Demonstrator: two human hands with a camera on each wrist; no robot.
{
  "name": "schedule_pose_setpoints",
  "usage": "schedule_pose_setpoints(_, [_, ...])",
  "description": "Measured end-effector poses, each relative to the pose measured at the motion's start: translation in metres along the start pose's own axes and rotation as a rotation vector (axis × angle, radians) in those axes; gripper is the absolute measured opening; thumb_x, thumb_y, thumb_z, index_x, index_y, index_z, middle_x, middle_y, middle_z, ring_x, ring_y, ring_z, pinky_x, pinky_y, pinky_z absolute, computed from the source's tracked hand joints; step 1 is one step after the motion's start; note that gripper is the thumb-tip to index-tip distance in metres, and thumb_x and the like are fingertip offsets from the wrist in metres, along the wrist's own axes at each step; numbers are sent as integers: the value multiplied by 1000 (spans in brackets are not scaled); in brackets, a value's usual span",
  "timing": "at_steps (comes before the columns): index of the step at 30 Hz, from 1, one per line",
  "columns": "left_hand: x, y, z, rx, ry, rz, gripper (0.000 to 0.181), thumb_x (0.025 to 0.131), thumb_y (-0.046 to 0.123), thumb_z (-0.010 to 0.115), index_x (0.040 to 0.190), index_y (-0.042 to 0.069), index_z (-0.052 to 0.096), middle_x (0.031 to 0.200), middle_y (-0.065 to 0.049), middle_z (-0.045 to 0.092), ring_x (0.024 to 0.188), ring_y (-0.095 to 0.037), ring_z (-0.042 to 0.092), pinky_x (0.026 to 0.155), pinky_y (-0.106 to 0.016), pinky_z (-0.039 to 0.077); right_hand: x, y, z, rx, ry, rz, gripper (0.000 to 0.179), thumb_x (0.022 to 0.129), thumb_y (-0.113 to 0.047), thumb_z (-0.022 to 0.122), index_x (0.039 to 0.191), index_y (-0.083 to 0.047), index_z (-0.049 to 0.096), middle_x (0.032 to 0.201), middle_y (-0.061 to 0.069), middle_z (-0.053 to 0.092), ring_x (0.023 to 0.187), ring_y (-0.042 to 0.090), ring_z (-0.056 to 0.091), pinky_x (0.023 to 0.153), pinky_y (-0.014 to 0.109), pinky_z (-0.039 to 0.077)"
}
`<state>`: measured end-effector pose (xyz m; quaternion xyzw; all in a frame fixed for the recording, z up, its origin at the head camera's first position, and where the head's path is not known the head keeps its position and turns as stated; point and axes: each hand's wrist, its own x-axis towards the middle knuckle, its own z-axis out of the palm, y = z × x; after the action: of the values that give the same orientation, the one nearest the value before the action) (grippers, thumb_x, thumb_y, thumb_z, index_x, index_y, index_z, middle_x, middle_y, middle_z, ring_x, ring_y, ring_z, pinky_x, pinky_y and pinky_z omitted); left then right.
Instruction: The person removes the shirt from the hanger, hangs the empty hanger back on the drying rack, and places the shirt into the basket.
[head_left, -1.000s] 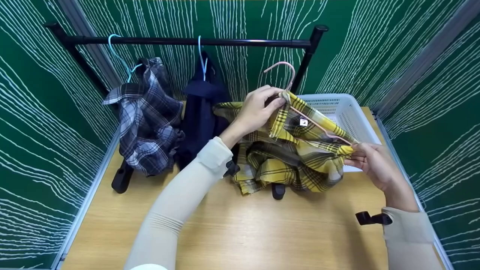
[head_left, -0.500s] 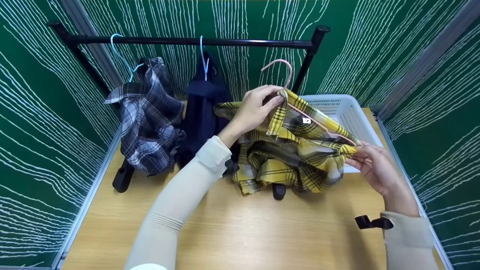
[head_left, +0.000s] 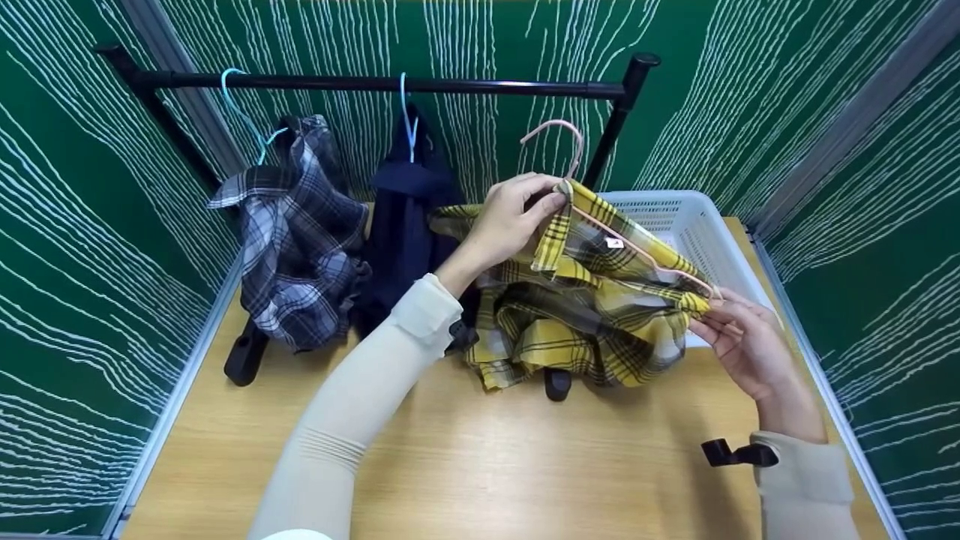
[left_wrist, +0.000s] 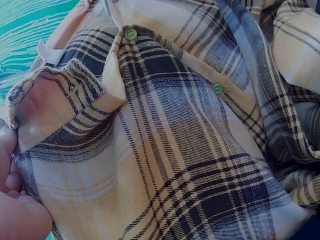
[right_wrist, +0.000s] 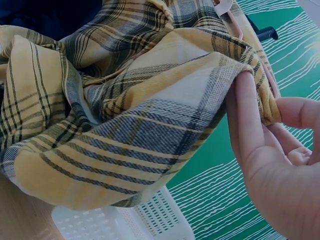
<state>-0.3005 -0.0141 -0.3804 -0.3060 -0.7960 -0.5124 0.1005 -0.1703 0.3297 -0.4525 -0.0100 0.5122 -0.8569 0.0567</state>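
Observation:
A yellow and black plaid shirt (head_left: 577,330) hangs bunched between my two hands, with a pink hanger (head_left: 580,144) partly inside it. The hanger's hook rises above the collar, and its right arm slopes down within the shirt's neck opening. My left hand (head_left: 510,214) pinches the collar just below the hook. At the far end of that slope, my right hand (head_left: 754,341) pinches the shirt's edge beside the hanger's tip. Green buttons on the shirt front (left_wrist: 185,135) show in the left wrist view. In the right wrist view, fabric drapes over the right hand's fingers (right_wrist: 247,115).
A black rack (head_left: 360,82) spans the back. On it, blue hangers hold a grey plaid shirt (head_left: 300,240) and a navy garment (head_left: 409,225). Behind the yellow shirt, a white perforated basket (head_left: 701,206) stands at the right on the wooden table (head_left: 525,457).
My right hand has shifted slightly downward, and its fingers sit a little differently at the hanger's tip. The hanger's hook has moved slightly left. My left hand keeps its pinch on the collar.

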Motion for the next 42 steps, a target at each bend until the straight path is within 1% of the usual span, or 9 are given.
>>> schedule_pose_setpoints(3, [0, 0, 0, -8, -4, -11, 25, 107, 20, 63, 125, 8, 76, 116, -4, 73, 103, -10, 65, 94, -21, 51, -1, 3, -2, 16, -36, -23, 38, 111, 3, 37, 114, 1, 75, 107, 13, 77, 97, 20, 75, 87, 25, 61])
schedule_pose_setpoints(11, [-1, -3, -1, -2, -6, -8, 25, 108, 21, 63, 124, 7, 76, 117, -5, 73, 105, -11, 65, 95, -21, 49, -1, 12, -9, 162, -199, -59, 42, 111, 7, 30, 122, 7, 71, 115, 18, 76, 105, 23, 76, 93, 29, 59])
schedule_pose_setpoints(15, [-1, -4, -1, -14, -7, -14, 25, 108, 21, 63, 124, 7, 76, 117, -5, 74, 105, -10, 65, 95, -20, 50, 0, 17, -11, 198, -241, -72, 44, 110, 9, 27, 126, 9, 69, 119, 19, 75, 108, 25, 75, 95, 31, 59])
schedule_pose_setpoints(22, [0, -2, 0, -80, 1, -39, 25, 108, 21, 63, 125, 7, 75, 119, -4, 74, 105, -9, 66, 95, -22, 52, 4, 22, -8, 326, -308, -104, 44, 110, 11, 24, 129, 14, 64, 124, 24, 72, 114, 29, 73, 101, 34, 57])
schedule_pose_setpoints(25, [0, -2, 1, -84, 21, -38, 25, 107, 20, 64, 124, 7, 76, 119, -4, 75, 106, -10, 66, 96, -23, 52, 5, 25, -6, 301, -297, -103, 43, 111, 10, 26, 131, 12, 64, 124, 24, 73, 114, 28, 74, 100, 33, 57])
schedule_pose_setpoints(29, [-1, -4, 0, -63, 19, -40, 26, 107, 20, 63, 125, 6, 76, 121, -5, 74, 108, -10, 66, 97, -21, 51, 5, 29, -3, 212, -251, -83, 41, 111, 7, 31, 125, 6, 69, 119, 19, 75, 109, 24, 75, 96, 30, 58])
schedule_pose_setpoints(35, [-2, -3, -2, -72, 11, -37, 27, 108, 21, 62, 125, 4, 74, 121, -6, 74, 108, -10, 66, 96, -20, 51, 6, 39, 9, 13, -57, -5, 31, 109, 5, 46, 113, -4, 75, 105, 11, 77, 94, 19, 76, 84, 27, 62])
schedule_pose_setpoints(38, [-2, -2, -2, -78, 12, -31, 27, 108, 21, 62, 125, 4, 74, 121, -6, 74, 107, -10, 66, 95, -20, 51, 8, 45, 16, -69, 36, 26, 24, 108, 3, 53, 110, -6, 75, 102, 8, 75, 90, 17, 74, 83, 27, 62])
schedule_pose_setpoints(42, [-2, -2, -3, -73, 19, -28, 27, 108, 21, 62, 125, 5, 75, 121, -6, 74, 108, -9, 65, 96, -20, 51, 14, 54, 23, -148, 76, 47, 15, 107, -1, 58, 108, -5, 72, 102, 5, 71, 90, 16, 72, 86, 28, 62])
